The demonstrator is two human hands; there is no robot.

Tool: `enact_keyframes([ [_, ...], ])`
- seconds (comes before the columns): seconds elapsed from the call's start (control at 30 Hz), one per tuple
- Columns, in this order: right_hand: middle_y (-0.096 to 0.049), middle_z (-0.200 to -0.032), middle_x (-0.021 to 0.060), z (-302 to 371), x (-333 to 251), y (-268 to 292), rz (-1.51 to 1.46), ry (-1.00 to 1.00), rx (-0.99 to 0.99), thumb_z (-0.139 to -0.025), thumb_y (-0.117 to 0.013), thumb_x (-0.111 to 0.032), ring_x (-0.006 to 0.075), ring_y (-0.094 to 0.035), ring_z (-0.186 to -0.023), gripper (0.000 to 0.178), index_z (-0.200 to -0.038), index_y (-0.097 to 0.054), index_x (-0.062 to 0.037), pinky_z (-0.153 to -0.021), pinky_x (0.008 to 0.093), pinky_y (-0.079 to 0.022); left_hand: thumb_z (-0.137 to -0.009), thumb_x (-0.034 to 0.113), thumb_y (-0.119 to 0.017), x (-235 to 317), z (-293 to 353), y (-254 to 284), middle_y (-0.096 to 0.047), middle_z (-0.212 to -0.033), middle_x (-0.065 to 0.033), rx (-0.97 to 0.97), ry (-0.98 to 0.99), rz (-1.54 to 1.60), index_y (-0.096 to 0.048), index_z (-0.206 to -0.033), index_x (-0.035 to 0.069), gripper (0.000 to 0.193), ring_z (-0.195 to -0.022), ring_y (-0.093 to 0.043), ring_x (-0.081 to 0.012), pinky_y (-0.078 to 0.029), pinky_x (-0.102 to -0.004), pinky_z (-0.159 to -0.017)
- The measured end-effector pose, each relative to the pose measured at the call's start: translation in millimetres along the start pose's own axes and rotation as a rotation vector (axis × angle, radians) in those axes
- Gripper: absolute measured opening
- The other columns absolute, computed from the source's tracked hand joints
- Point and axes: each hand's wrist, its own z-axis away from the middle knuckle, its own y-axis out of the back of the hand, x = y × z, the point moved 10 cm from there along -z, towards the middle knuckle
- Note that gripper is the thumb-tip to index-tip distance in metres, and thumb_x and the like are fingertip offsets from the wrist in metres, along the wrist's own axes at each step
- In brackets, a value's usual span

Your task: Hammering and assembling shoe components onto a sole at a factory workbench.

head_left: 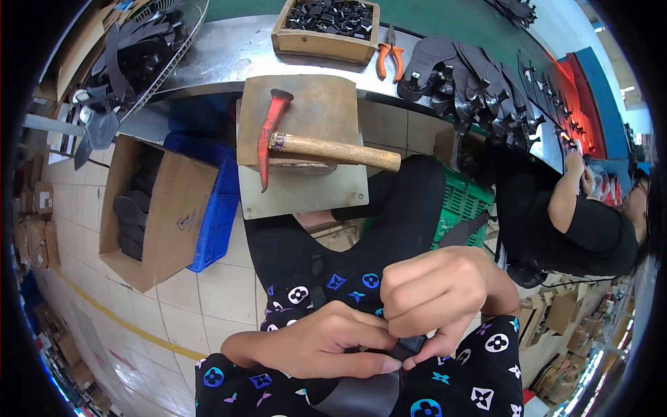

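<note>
Close to my lap, both hands meet over a dark, smooth, curved shoe piece (358, 397), which looks like a sole. My left hand (332, 344) is closed on it, with the thumb pressed along its upper edge. My right hand (438, 295) is closed too, its fingers bent and pinching a small black piece (411, 345) at the end of the sole. The fingers cover much of that small piece, so its exact kind is hidden. Ahead of my hands, a hammer (333, 149) with a red head and wooden handle lies on a brown pad (313, 97).
The pad rests on a metal plate (306, 198). On the bench are a wooden box (323, 50) of small black parts, orange-handled pliers (390, 59) and dark soles (451, 69). A cardboard box (167, 208) and blue crate (221, 215) stand left; a co-worker (570, 222) sits right.
</note>
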Motion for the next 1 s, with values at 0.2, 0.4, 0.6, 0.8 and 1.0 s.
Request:
enact_keyframes([
  [0.2,-0.061,-0.08,0.0168,-1.1,-3.5,-7.7,0.038,-0.045,-0.021,-0.087,-0.076,-0.019,0.0303,-0.057,-0.069,0.031,-0.085,-0.066,0.0102,-0.054,0.036,-0.046,-0.094,0.011,-0.069,8.1,2.6,-0.7,-0.058,-0.074,-0.0114,-0.002,-0.031,-0.036,-0.065,-0.081,-0.005,0.021,-0.062,-0.059,-0.0229,-0.043,-0.0338,-0.055],
  [0.4,-0.064,-0.086,0.0174,-1.0,4.1,-7.7,-0.04,-0.087,-0.052,-0.087,-0.077,-0.019,0.032,-0.061,-0.076,0.03,-0.092,-0.07,0.0089,-0.062,0.038,-0.051,-0.095,0.013,-0.065,0.3,8.9,-9.4,-0.061,-0.08,-0.0141,-0.028,-0.031,-0.092,-0.065,-0.095,-0.007,0.02,-0.067,-0.063,-0.0251,-0.048,-0.0335,-0.059],
  [0.6,-0.069,-0.112,0.0213,57.3,65.1,25.8,-0.04,-0.685,0.429,-0.089,-0.044,-0.078,0.033,-0.068,-0.1,0.095,-0.123,-0.061,0.0092,-0.081,0.0395,-0.054,-0.093,0.006,-0.065,5.4,13.2,31.0,-0.065,-0.083,-0.0126,0.426,-0.093,-0.226,-0.069,-0.099,-0.007,0.015,-0.069,-0.063,-0.02,-0.049,-0.0294,-0.062],
  [0.8,-0.069,-0.109,0.0204,71.5,62.3,-48.5,-0.392,-0.507,-0.044,-0.088,-0.074,-0.048,0.0327,-0.069,-0.097,0.068,-0.124,-0.058,0.0065,-0.086,0.0396,-0.052,-0.095,0.011,-0.062,-3.9,22.2,58.1,-0.069,-0.092,-0.0148,0.517,-0.02,-0.286,-0.069,-0.109,-0.008,0.025,-0.083,-0.067,-0.0176,-0.051,-0.0281,-0.074],
  [1.0,-0.071,-0.1,0.0104,67.7,64.7,-41.4,-0.144,-0.819,0.538,-0.091,-0.073,-0.01,0.0132,-0.067,-0.085,0.034,-0.119,-0.061,0.0053,-0.076,0.0282,-0.052,-0.106,0.039,-0.047,-28.5,39.1,101.5,-0.05,-0.146,-0.0202,0.889,-0.053,-0.093,-0.026,-0.152,-0.006,0.067,-0.136,-0.046,-0.0214,-0.035,-0.0302,-0.111],
])
